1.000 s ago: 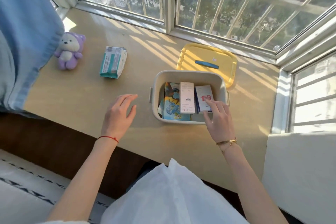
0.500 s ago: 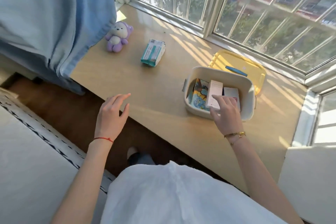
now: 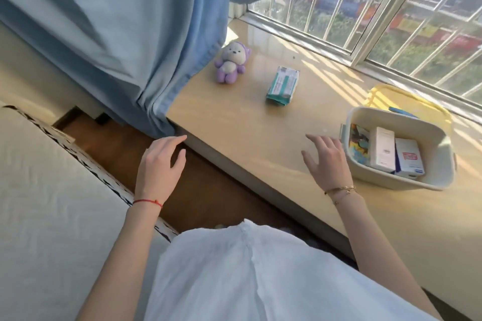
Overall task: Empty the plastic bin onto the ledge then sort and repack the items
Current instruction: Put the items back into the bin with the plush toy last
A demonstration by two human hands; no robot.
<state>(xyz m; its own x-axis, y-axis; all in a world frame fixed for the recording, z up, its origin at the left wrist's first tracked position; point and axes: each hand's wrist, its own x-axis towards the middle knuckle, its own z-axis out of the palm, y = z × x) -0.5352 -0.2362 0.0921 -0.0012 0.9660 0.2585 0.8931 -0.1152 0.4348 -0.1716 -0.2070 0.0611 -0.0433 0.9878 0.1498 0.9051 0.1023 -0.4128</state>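
At the ledge's right end: the plastic bin [image 3: 396,180] sat near the front edge, and its yellow lid [image 3: 407,98] lay behind it by the window frame.
Inside the bin: a white carton [image 3: 382,149] stood in the middle, a red-marked box [image 3: 409,156] touched it on the right, and a colourful packet [image 3: 359,144] leaned at the left wall.
Already on the ledge: a teal-and-white pack [image 3: 283,84] lay mid-ledge, well apart from the bin; a purple plush toy [image 3: 231,62] sat towards the far left corner, beside the blue curtain [image 3: 125,28].
My right hand [image 3: 327,157]: its fingers were spread and empty, hovering over the ledge just beside the bin's left wall.
My left hand [image 3: 160,163]: its fingers were loosely extended, gripping nothing, off the ledge's front edge, above the floor gap.
Step in hand: I judged the emptying only partly done, since three items remained in the bin.
Next move: I judged that I needed either to grip the bin by its rim and tip it towards the open middle of the ledge, or to lift the boxes out singly. The upright carton looked easiest to pinch first.
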